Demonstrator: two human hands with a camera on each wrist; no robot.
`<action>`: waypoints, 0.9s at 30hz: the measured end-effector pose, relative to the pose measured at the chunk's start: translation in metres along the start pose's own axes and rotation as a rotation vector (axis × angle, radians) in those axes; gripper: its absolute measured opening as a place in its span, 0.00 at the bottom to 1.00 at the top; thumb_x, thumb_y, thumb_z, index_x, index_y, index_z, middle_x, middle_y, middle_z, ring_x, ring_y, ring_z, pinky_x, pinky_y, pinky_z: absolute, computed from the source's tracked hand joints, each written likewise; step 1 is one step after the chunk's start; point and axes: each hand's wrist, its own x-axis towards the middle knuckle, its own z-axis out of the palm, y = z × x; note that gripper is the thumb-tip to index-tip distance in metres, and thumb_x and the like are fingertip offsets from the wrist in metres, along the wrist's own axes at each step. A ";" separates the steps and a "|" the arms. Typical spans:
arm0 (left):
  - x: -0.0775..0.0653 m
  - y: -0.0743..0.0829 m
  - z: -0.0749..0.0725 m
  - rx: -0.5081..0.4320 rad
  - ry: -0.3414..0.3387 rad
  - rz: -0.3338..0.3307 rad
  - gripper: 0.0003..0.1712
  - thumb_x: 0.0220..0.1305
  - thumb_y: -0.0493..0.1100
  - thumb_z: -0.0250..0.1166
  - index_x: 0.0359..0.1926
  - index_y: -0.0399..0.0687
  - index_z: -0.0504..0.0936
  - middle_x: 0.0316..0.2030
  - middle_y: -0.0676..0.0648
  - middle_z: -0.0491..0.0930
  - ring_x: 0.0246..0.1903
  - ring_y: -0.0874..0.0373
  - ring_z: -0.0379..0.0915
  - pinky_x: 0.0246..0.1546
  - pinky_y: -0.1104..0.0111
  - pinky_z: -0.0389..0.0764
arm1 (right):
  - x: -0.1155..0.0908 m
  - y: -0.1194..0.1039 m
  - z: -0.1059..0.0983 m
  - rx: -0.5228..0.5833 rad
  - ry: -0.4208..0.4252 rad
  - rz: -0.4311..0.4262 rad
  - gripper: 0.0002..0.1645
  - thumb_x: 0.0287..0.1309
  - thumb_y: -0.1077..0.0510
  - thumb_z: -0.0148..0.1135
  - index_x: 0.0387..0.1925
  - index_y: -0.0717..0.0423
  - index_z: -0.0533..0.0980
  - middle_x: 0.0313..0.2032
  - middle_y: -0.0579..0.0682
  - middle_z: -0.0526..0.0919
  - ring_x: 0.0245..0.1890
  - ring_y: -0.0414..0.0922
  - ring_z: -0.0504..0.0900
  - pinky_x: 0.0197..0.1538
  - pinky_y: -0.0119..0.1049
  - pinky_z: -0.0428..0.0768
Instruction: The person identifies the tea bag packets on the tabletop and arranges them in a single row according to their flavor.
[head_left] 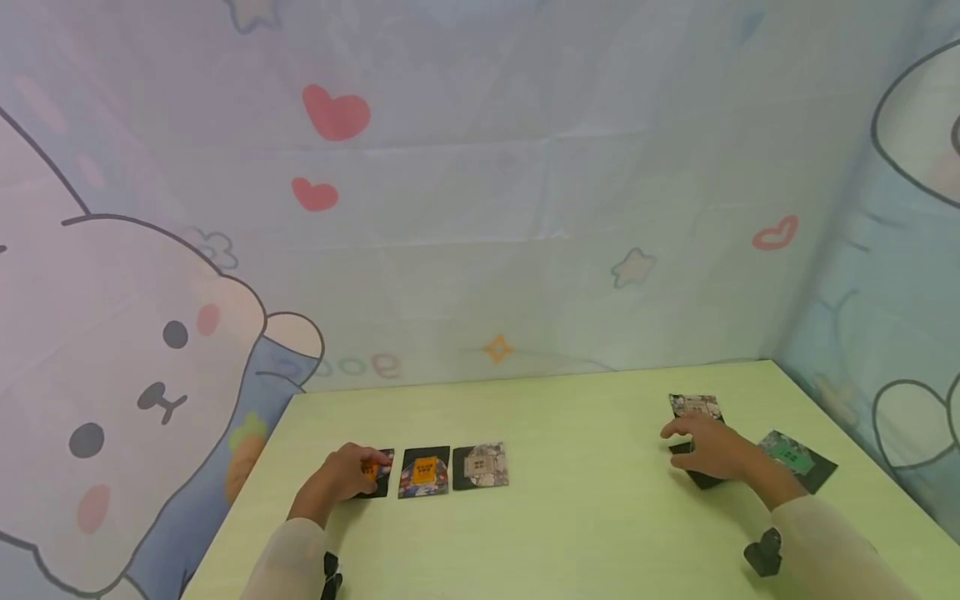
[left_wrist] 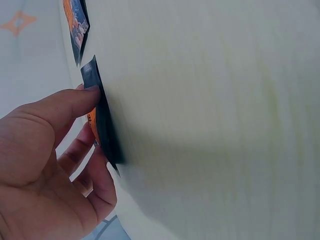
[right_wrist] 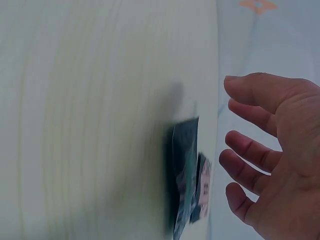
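Observation:
On the left of the table, my left hand (head_left: pixel 343 475) holds the leftmost flat packet (head_left: pixel 384 475), dark with an orange label. In the left wrist view the thumb lies on the edge of this packet (left_wrist: pixel 102 120), fingers curled at its other side. A second orange-labelled packet (head_left: pixel 424 472) and a beige-labelled one (head_left: pixel 482 465) continue the row. My right hand (head_left: pixel 708 450) hovers over the right side, fingers spread and loosely bent, holding nothing. Below it is a dark packet (right_wrist: pixel 185 160), partly hidden in the head view. A beige-labelled packet (head_left: pixel 697 406) lies just beyond.
A green-labelled packet (head_left: pixel 791 454) lies askew to the right, partly behind the right forearm. The pale yellow-green table (head_left: pixel 570 517) ends at a printed cloth backdrop (head_left: pixel 525 208), which also hangs along both sides.

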 end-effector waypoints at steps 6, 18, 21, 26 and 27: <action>0.000 -0.002 0.003 -0.009 0.002 -0.008 0.25 0.55 0.33 0.73 0.54 0.54 0.87 0.61 0.35 0.74 0.58 0.37 0.71 0.62 0.38 0.72 | -0.012 0.018 -0.006 -0.064 0.009 -0.006 0.20 0.54 0.56 0.73 0.49 0.56 0.82 0.56 0.66 0.80 0.59 0.71 0.76 0.53 0.65 0.78; 0.000 -0.002 0.000 -0.007 -0.007 0.023 0.24 0.55 0.32 0.72 0.54 0.53 0.87 0.61 0.36 0.77 0.57 0.40 0.74 0.61 0.41 0.75 | -0.018 0.026 -0.009 -0.068 -0.053 0.070 0.25 0.51 0.54 0.74 0.52 0.55 0.82 0.53 0.63 0.79 0.51 0.62 0.80 0.48 0.60 0.80; 0.000 -0.001 0.000 -0.012 -0.006 0.016 0.24 0.55 0.32 0.72 0.54 0.53 0.87 0.61 0.36 0.77 0.57 0.40 0.74 0.62 0.40 0.74 | -0.019 0.027 -0.009 -0.043 -0.062 0.085 0.26 0.53 0.54 0.73 0.54 0.56 0.81 0.52 0.63 0.78 0.50 0.61 0.79 0.49 0.61 0.80; 0.000 -0.001 -0.001 -0.011 -0.005 0.016 0.24 0.55 0.32 0.73 0.54 0.53 0.87 0.61 0.36 0.78 0.57 0.40 0.74 0.61 0.41 0.75 | -0.020 0.030 -0.005 -0.016 -0.067 0.095 0.26 0.55 0.53 0.72 0.55 0.56 0.80 0.54 0.66 0.77 0.52 0.64 0.78 0.50 0.63 0.78; 0.000 -0.001 -0.001 -0.011 -0.005 0.018 0.24 0.55 0.32 0.73 0.54 0.54 0.87 0.60 0.36 0.78 0.56 0.41 0.74 0.60 0.41 0.75 | -0.020 0.030 -0.005 -0.011 -0.066 0.094 0.26 0.55 0.53 0.72 0.56 0.56 0.80 0.54 0.66 0.76 0.52 0.64 0.78 0.50 0.63 0.78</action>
